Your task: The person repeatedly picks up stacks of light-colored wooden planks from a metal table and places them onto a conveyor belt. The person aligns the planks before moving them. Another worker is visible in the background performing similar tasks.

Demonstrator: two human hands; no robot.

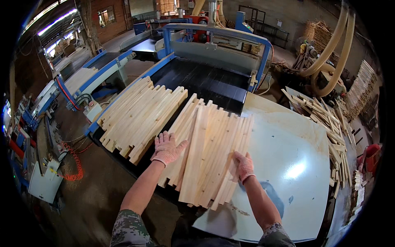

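Observation:
A batch of pale wooden strips [216,140] lies side by side in front of me, partly on the dark conveyor belt and partly over the light metal table. One wider strip lies slantwise on top of the others. My left hand [168,149], in a pinkish knit glove, rests with spread fingers on the batch's left edge. At its right edge, my gloved right hand [243,166] is closed around the outermost strip, its fingers partly hidden. A second batch of strips [142,115] lies to the left on the belt, with a dark gap between.
The black belt [201,80] runs away under a blue machine frame [218,31]. A light metal table [288,136] stands at right, with loose wood pieces [329,136] piled beyond it. A coiled orange hose [74,164] hangs at left. Large ducts [341,45] descend at back right.

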